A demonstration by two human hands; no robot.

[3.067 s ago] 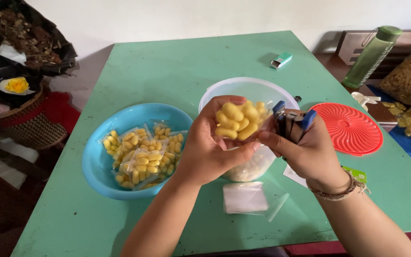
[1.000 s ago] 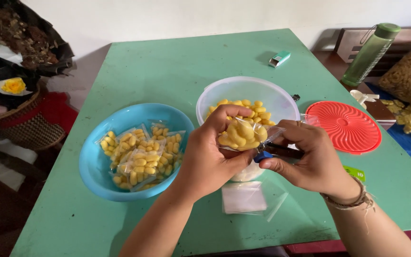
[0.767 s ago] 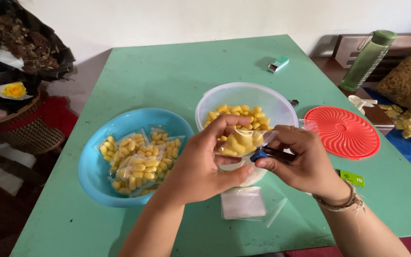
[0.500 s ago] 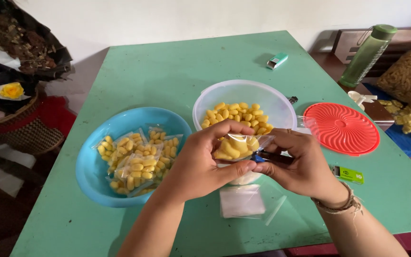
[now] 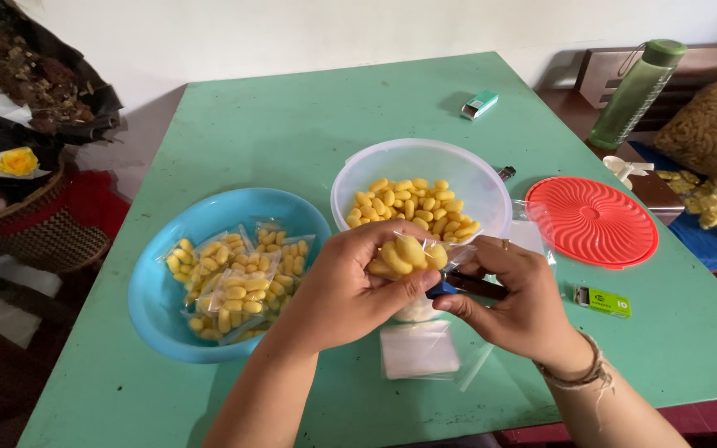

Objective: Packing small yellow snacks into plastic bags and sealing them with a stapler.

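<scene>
My left hand point(image 5: 346, 286) grips a small clear plastic bag of yellow puffed snacks point(image 5: 408, 255) in front of me, over the near rim of a clear bowl point(image 5: 425, 158) filled with loose yellow snacks. My right hand point(image 5: 516, 299) holds a blue and black stapler point(image 5: 462, 286), with its tip against the bag's lower edge. A blue bowl point(image 5: 168, 299) to the left holds several filled snack bags. A stack of empty clear bags point(image 5: 421, 350) lies on the green table point(image 5: 309, 116) just below my hands.
A red round lid point(image 5: 592, 222) lies right of the clear bowl, with a small green box point(image 5: 606, 301) below it. A teal box point(image 5: 479, 104) sits at the far side. A green bottle point(image 5: 634, 93) and big snack bags point(image 5: 711, 133) stand off the table's right edge.
Both hands have lowered toward me with the bag, uncovering the clear bowl's snacks. The stapler went from upright beside the bag to lying flat against its lower edge.
</scene>
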